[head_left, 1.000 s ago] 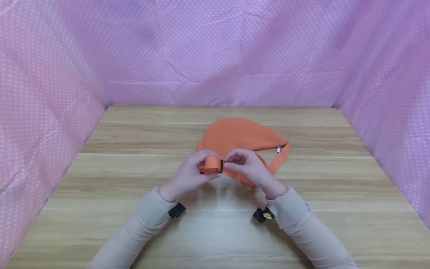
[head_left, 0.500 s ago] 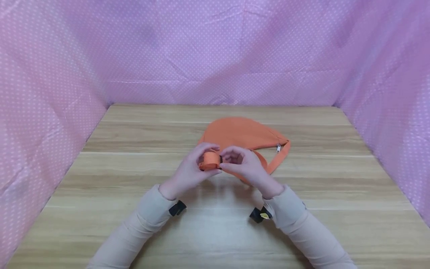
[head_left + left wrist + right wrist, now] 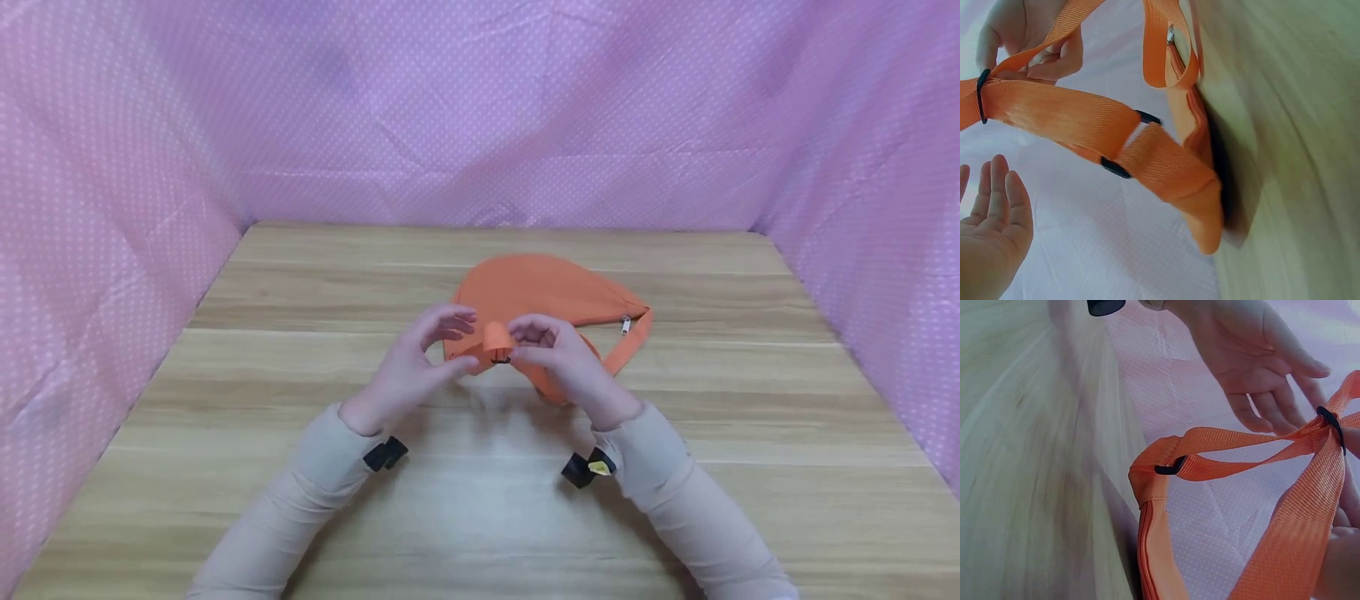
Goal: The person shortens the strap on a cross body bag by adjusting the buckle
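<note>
An orange bag point(image 3: 532, 287) with a zipper lies on the table, and its webbing strap point(image 3: 1060, 115) is lifted towards me. My right hand point(image 3: 573, 362) pinches the strap beside a black slider buckle point(image 3: 1332, 430), with fingertips partly hidden behind the webbing. My left hand point(image 3: 408, 358) is spread and apart from the strap, its thumb and fingers on the left of the strap loop point(image 3: 497, 336). A second black buckle point(image 3: 1114, 167) joins the strap to the bag's end, as the left wrist view shows.
The wooden table point(image 3: 480, 517) carries the bag. A metal zipper pull point(image 3: 626, 326) hangs at the bag's right, near the other strap end point(image 3: 628, 346). Pink dotted cloth point(image 3: 495, 108) encloses the table at the back and both sides. Dark devices point(image 3: 386, 454) sit at the wrists.
My left hand has let go of the strap loop and drawn a little to the left, its fingers spreading. The loop and slider have turned to face me, still at my right fingertips.
</note>
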### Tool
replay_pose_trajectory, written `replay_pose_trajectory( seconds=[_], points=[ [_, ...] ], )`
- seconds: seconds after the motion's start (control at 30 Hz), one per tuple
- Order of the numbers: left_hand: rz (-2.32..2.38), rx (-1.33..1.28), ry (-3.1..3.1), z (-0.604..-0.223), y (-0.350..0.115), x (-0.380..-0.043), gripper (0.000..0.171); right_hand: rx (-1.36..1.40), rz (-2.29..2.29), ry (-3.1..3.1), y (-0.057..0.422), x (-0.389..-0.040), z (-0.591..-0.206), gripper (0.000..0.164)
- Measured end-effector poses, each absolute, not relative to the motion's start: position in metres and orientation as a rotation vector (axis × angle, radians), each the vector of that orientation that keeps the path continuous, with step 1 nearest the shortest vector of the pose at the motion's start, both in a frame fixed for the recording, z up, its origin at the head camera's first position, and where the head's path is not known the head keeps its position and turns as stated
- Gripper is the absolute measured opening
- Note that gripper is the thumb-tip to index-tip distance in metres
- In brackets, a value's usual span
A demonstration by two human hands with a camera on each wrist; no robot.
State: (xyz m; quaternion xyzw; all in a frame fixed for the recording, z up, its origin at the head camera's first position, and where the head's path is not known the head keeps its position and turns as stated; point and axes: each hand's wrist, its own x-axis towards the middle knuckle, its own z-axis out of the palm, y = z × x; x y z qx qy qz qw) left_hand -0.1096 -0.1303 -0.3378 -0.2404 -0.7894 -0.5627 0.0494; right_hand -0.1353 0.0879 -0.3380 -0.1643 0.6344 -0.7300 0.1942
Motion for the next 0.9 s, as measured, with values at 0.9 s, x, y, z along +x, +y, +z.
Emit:
replay_pose_trajectory(
  seconds=[0.9],
  points=[
    [-1.796,-0.644,-2.449,-0.347,-0.125,-0.108,0.036,-0.524,-2.203,1.502,0.078,-0.135,-0.334,0.039]
  ],
)
